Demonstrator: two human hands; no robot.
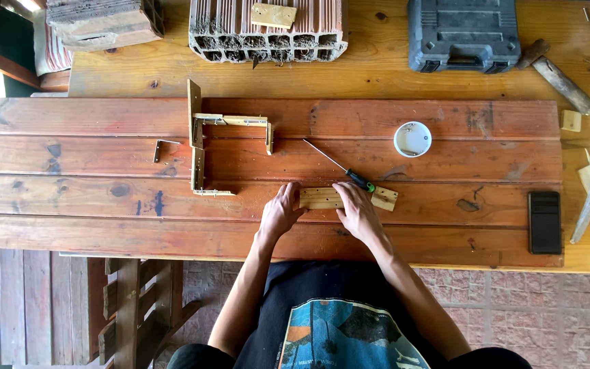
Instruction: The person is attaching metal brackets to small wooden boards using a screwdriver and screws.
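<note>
1. Left hand (283,210), fingers loosely curled, rests on the left end of a small wooden block (321,198); whether it grips or only steadies the block cannot be told.
2. Right hand (356,208), fingers bent, lies over the block's right end, covering it.
3. The block lies flat on the near-middle plank of the reddish wooden table (104,225).
4. A second small wooden piece (384,199) lies just right of the right hand.
5. A screwdriver (339,166) with a green-black handle lies diagonally just beyond the hands.
6. A wooden frame assembly (203,140) stands farther left; a small bracket piece (162,148) lies left of it.
7. A white round lid (412,139) lies far right of the block; a black phone (545,222) lies near the right edge.
8. A hollow clay brick (268,31), a grey tool case (464,34) and a hammer (558,75) sit along the far side.
</note>
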